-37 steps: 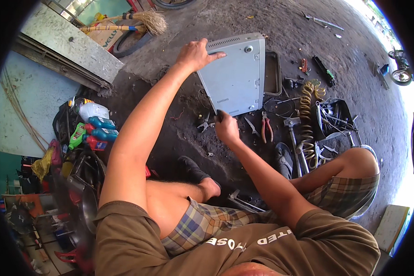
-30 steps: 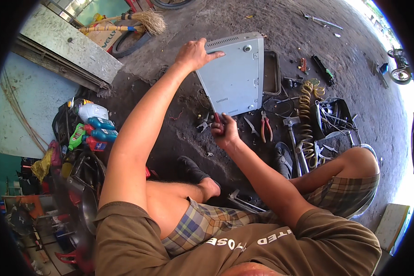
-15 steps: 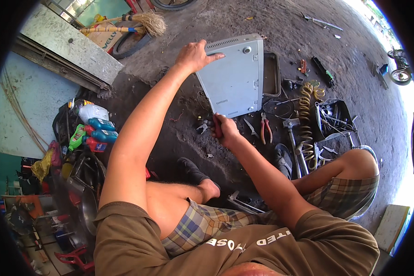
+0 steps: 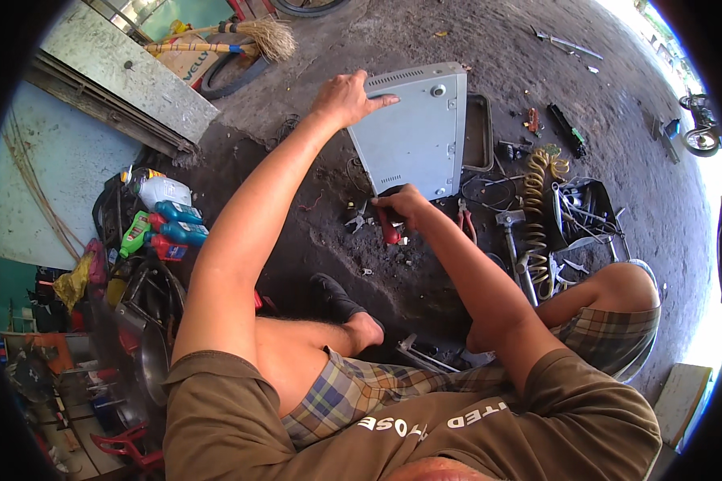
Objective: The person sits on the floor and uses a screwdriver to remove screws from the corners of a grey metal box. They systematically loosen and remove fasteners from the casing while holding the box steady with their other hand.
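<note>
A light grey metal casing [image 4: 415, 132], flat with vent slots and round feet, is propped up on the dark ground in front of me. My left hand [image 4: 346, 100] grips its upper left edge, the thumb lying on the flat face. At the lower left corner of the casing is my right hand [image 4: 405, 204], closed round a screwdriver with a red handle [image 4: 390, 230]. The handle points down toward me; its tip is hidden. Just left of that hand lie small grey pliers [image 4: 359, 219]. Red-handled pliers [image 4: 465, 218] lie to its right.
On the right are a hammer [image 4: 511, 218], a coiled yellow hose [image 4: 533, 192] and a dark tool box [image 4: 579, 208] full of tools. A dark tray [image 4: 479, 132] lies behind the casing. Several bottles [image 4: 164, 212] stand at left, and brooms [image 4: 269, 40] lie farther back.
My right hand has turned and shifted slightly right and up along the casing's lower edge, and the red handle now hangs below it. My left hand keeps its hold.
</note>
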The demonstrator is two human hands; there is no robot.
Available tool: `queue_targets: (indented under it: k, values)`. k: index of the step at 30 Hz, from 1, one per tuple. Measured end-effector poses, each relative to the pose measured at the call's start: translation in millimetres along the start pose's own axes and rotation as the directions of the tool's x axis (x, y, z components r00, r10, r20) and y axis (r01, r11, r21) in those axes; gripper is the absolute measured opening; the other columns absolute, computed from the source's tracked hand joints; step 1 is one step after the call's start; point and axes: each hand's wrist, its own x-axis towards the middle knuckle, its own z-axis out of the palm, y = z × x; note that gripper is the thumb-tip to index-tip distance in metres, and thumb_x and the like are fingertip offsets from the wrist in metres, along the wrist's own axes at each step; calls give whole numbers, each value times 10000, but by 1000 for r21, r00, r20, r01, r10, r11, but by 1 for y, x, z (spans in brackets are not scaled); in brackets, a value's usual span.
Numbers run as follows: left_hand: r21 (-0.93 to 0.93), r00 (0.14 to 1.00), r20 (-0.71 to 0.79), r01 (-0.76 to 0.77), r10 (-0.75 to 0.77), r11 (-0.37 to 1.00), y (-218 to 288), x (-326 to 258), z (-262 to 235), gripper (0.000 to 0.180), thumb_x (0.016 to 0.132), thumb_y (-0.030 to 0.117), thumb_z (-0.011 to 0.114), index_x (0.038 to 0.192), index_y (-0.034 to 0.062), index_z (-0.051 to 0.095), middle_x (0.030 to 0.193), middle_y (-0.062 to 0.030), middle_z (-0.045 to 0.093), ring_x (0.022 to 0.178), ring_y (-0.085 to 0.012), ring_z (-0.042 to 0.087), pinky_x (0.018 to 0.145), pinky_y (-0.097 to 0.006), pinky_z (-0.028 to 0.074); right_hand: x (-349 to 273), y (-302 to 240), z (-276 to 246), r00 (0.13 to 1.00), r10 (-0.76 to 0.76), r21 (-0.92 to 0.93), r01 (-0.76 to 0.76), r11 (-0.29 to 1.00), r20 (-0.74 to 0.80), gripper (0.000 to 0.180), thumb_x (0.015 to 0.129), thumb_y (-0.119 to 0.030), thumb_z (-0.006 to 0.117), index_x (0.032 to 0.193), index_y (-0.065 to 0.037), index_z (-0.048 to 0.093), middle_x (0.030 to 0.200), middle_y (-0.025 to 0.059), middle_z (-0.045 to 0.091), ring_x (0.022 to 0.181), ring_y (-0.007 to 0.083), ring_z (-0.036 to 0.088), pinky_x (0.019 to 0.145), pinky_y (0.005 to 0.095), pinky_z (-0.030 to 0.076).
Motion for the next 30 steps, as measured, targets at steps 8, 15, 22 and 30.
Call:
queue_targets:
  k: [8,15,22,30]
  values:
    - [2,1000,11,-7,7,1000,-3,1,2,1014,808,883,696,1199,-52,704,1079,-307,782,1082,-452,767,931,-524,628,39,1,-2,985,164,307,-175,935,61,287,928,-151,889,982,13,659,745,53,573,573,206,549,590,501,607]
    - [-4,1000,-6,-11,11,1000,-1,0,0,1009,804,879,705,1197,-50,709,1082,-305,782,1080,-451,767,929,-522,629,54,4,10,993,118,159,-115,981,-13,241,1009,-167,797,1078,26,670,927,134,711,759,285,711,572,489,579]
    - [-4,1000,20,12,-12,1000,-1,1,1,1005,801,880,707,1201,-42,708,1087,-309,780,1084,-454,766,932,-527,626,56,-7,16,985,147,389,-171,905,90,185,1003,-142,794,980,7,687,882,94,713,678,264,654,626,488,548]
    - [-16,1000,10,5,-5,1000,-2,1,2,1019,790,886,711,1214,-41,704,1098,-309,779,1092,-456,764,935,-529,626,68,-9,24,991,129,511,-122,851,21,211,1038,-171,741,914,-20,662,799,82,653,626,252,595,534,454,488]
